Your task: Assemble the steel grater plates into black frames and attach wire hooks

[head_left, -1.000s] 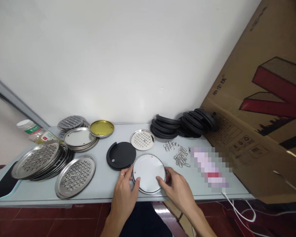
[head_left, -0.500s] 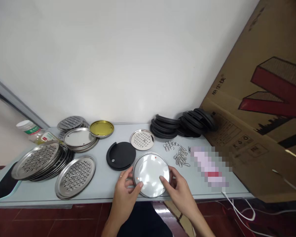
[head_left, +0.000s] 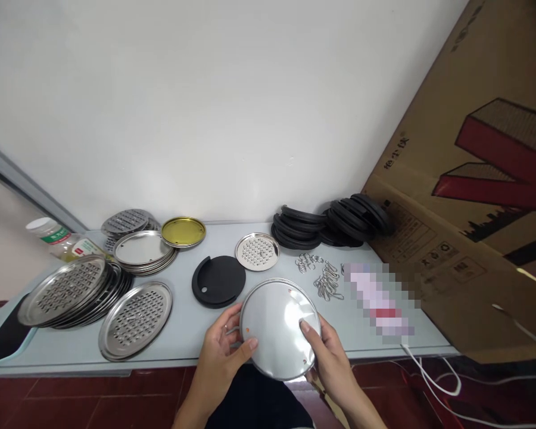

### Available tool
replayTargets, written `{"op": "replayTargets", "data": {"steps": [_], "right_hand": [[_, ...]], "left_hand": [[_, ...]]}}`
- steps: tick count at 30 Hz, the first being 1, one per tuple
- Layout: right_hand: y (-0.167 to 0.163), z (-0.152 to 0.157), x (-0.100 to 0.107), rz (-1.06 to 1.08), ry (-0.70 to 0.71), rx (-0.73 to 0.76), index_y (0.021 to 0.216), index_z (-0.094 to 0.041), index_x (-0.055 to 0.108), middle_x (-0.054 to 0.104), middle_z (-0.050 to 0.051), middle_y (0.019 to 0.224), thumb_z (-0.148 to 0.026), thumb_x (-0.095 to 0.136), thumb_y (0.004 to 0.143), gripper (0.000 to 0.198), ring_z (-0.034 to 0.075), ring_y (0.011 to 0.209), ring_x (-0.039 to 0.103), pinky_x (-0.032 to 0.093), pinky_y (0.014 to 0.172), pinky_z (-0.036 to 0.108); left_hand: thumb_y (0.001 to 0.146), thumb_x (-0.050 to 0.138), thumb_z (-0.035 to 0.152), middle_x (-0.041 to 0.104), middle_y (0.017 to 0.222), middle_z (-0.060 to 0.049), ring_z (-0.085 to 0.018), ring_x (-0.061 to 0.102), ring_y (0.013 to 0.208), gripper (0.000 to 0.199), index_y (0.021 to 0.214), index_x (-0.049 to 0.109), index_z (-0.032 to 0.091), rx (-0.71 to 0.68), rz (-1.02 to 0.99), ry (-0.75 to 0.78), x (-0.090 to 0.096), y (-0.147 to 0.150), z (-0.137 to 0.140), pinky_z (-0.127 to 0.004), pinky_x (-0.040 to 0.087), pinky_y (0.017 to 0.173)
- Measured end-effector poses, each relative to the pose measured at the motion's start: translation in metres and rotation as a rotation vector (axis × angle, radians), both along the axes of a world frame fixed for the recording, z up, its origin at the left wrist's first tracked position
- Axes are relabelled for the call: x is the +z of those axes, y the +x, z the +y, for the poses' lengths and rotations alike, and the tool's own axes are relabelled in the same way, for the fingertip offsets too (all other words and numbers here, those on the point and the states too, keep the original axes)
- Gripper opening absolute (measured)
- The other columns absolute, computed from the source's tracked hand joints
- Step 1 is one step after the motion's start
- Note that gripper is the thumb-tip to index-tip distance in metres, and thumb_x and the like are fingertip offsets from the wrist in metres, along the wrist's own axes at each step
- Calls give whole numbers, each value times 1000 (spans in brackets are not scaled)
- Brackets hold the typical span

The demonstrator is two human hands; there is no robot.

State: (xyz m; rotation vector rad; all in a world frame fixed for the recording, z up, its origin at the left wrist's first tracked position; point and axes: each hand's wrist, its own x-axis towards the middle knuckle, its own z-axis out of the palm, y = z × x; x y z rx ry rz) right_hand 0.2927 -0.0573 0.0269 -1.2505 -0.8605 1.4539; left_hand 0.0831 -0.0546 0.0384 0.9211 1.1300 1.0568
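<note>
Head: black disc (head_left: 220, 281) near silver disc (head_left: 274, 330)

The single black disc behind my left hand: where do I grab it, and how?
I'd pinch its raised left rim, coming from the left: the black disc lies flat, and that rim stands above its base. The small perforated disc sits close by its far right edge. The left hand holds the plain metal disc.

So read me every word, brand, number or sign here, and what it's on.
Nothing reads clearly enough to quote.
Box: dark characters, too blurred; big red letter-like shape, cut off by the frame; small print, too small; what looks like a recycling sign.
Jar: label, too small.
</note>
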Motion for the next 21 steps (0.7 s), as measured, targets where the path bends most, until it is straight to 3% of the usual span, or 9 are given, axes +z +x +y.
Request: {"op": "replayTargets", "data": {"steps": [6, 10, 16, 21], "right_hand": [[-2, -1, -3, -16, -34, 13, 117, -21, 66, 57, -2, 49, -65, 68, 77, 60, 18, 44, 52, 46, 43, 26], [-3, 0, -6, -18, -36, -10, 116, -21, 68, 57, -2, 47, -66, 69, 75, 60, 19, 45, 54, 47, 44, 27], [-6, 0, -1, -29, 21, -74, 113, -20, 70, 73, 6, 73, -60, 75, 73, 56, 26, 70, 68, 57, 62, 33], [-10, 3, -6, -24, 58, -117, 115, -18, 71, 77, 11, 95, -52, 79, 72, 55, 31, 95, 69, 57, 80, 38]], "left_hand": [[74, 81, 38, 62, 130, -15, -25, 68, 104, 68, 133, 52, 19, -18, -18, -5, -3, 0, 2, -39, 56, 90], [73, 82, 38, 62, 130, -16, -26, 68, 104, 69, 133, 52, 19, -17, -22, -3, -6, 0, 3, -41, 56, 91], [72, 82, 38, 63, 128, -16, -26, 69, 101, 69, 132, 54, 19, 5, -13, -1, -9, 0, 1, -41, 57, 88], [79, 75, 40, 61, 129, -16, -25, 67, 102, 67, 136, 48, 18, -10, 79, 29, -8, -1, 1, -39, 57, 86]]}}
